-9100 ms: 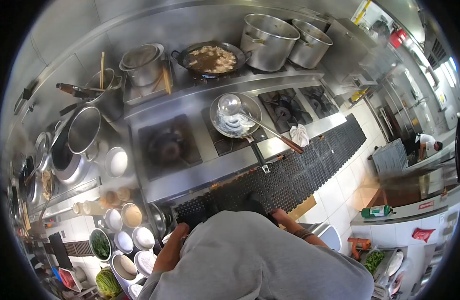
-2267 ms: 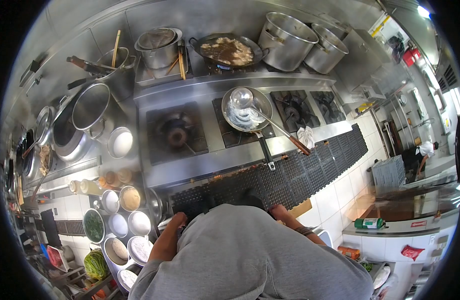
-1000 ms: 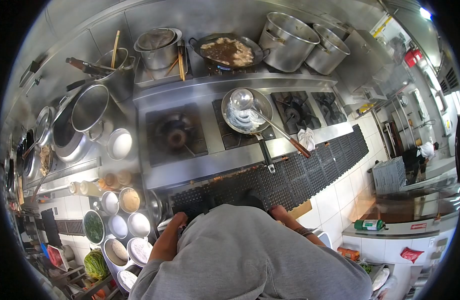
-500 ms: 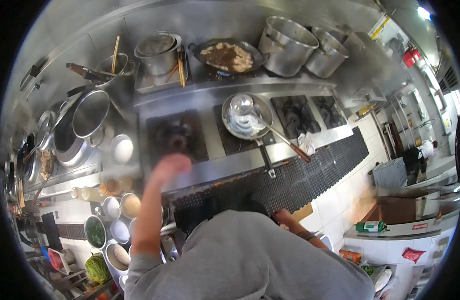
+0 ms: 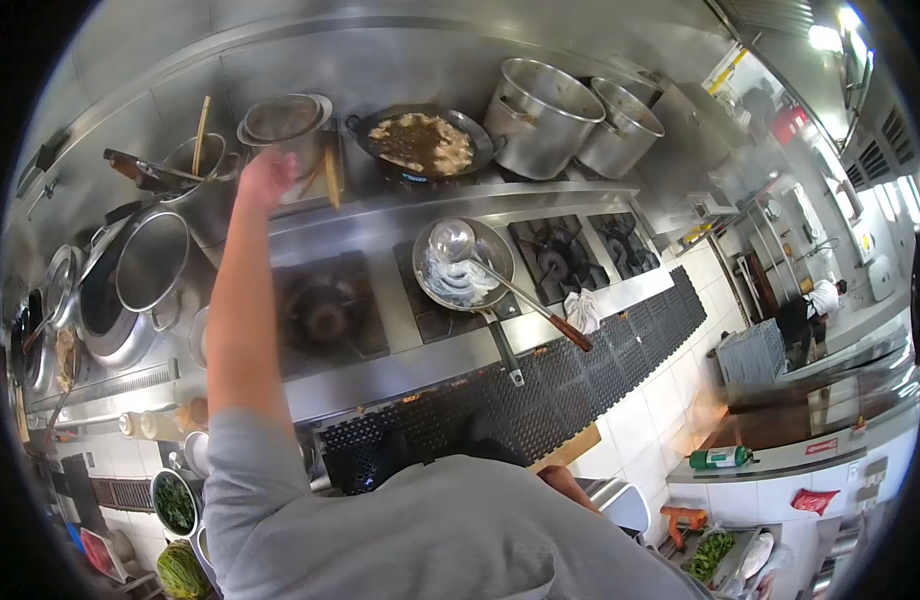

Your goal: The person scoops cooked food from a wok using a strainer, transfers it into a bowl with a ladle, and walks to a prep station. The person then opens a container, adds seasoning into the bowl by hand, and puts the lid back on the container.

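Note:
My left hand (image 5: 268, 178) is stretched out over the back of the stove, in front of a metal pot (image 5: 298, 148) with a round strainer (image 5: 283, 118) on top. Its fingers are blurred, and I cannot tell whether they touch the pot. Just right of it, wooden chopsticks (image 5: 332, 180) lean on a tray beside the pot. My right hand (image 5: 558, 478) is low by my waist, mostly hidden by my body. On a front burner rests a frying pan (image 5: 420, 272) with white residue, a ladle (image 5: 452, 241) lying across it.
Pieces fry in dark oil in a wok (image 5: 420, 142) over a lit flame. Two tall pots (image 5: 542, 120) stand beside it. A cloth (image 5: 582, 312) lies on the stove's front edge. Bottles (image 5: 150, 426) and a tub of greens (image 5: 174, 502) are lower left. Another person (image 5: 825, 300) bends far right.
My left hand has moved from above the front left burner up and back to the pot with the strainer. The view has shifted, while the pan and ladle stay in place.

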Action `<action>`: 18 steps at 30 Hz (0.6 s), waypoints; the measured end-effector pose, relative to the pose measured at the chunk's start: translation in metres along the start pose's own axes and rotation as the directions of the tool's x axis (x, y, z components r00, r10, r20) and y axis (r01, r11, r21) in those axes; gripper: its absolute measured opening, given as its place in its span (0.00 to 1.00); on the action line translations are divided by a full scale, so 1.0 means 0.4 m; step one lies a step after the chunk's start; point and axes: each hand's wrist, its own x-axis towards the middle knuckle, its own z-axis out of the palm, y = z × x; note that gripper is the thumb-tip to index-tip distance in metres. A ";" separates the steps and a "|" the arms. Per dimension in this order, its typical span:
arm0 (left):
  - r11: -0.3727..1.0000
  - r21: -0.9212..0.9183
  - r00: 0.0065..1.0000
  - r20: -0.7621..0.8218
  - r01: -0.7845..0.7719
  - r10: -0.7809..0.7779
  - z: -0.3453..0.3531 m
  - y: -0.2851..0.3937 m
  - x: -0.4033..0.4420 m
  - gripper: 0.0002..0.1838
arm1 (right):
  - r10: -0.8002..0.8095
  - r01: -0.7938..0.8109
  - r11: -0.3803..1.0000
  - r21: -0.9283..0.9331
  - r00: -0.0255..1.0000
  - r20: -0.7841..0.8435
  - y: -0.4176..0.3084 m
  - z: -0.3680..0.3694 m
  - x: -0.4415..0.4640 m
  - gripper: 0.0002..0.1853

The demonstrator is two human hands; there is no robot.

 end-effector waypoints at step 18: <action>0.992 -0.075 0.972 0.203 -0.106 0.119 0.468 -0.518 -0.655 0.09 | -0.487 0.416 0.440 0.796 0.855 -0.177 -1.135 -0.598 0.199 0.19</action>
